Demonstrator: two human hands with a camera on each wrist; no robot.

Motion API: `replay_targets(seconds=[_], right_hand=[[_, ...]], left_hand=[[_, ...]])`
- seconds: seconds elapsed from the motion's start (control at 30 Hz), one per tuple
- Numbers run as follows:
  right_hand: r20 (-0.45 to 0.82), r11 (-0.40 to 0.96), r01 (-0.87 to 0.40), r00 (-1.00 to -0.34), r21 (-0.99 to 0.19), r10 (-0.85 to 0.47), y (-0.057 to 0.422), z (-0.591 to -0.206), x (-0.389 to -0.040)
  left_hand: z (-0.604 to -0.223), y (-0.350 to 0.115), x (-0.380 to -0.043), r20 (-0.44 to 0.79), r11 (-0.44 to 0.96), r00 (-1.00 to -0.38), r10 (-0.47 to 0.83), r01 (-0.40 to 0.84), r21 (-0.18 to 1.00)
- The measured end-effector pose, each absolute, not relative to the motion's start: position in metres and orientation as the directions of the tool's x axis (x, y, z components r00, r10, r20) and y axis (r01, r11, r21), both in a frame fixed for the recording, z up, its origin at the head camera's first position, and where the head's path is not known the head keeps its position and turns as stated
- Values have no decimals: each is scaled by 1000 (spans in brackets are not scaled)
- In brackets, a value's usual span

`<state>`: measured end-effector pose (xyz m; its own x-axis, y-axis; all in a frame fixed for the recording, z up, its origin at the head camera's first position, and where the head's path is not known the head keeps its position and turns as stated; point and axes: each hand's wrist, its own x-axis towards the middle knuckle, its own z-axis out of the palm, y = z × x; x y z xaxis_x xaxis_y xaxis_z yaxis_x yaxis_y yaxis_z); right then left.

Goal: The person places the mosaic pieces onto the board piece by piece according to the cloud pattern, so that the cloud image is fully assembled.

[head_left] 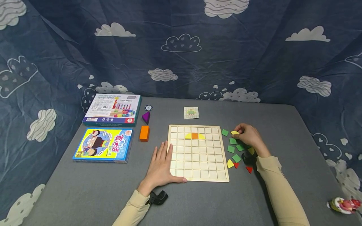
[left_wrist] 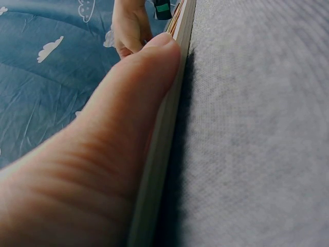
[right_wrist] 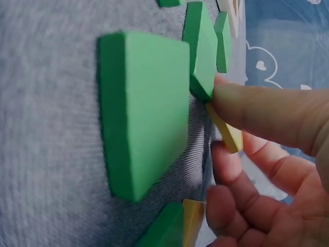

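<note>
A wooden grid board (head_left: 200, 164) lies on the grey table. My left hand (head_left: 160, 168) rests along its lower left corner, fingers straight and thumb on the near edge. In the grid, an orange square (head_left: 194, 136) sits between two yellow quarter-round pieces, one on the left (head_left: 188, 136) and one on the right (head_left: 202, 136). Right of the board, my right hand (head_left: 250, 136) pinches another yellow quarter-round piece (right_wrist: 230, 135) between thumb and fingers. Several green squares (right_wrist: 157, 108) lie around that hand, close to the board's right edge.
Below the green squares lie a loose yellow piece (head_left: 230, 164) and red triangles (head_left: 249, 169). A small pattern card (head_left: 191, 112) lies behind the board. Two boxes (head_left: 103, 145), an orange block (head_left: 144, 133) and a purple piece (head_left: 146, 117) are at left. A figurine (head_left: 344, 205) stands far right.
</note>
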<state>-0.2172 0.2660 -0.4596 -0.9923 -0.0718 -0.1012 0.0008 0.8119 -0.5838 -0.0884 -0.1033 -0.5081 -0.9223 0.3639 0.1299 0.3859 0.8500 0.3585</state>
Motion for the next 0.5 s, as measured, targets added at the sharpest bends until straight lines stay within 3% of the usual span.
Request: replay_targets(seconds=[0.27, 0.5], right_hand=[[-78, 773, 31, -997, -634, -23, 266, -462, -216], [56, 768, -48, -998, -639, -15, 252, -461, -209]], left_hand=[[-509, -102, -89, 119, 857, -924, 364, 382, 344], [-507, -103, -88, 121, 853, -925, 360, 379, 359]])
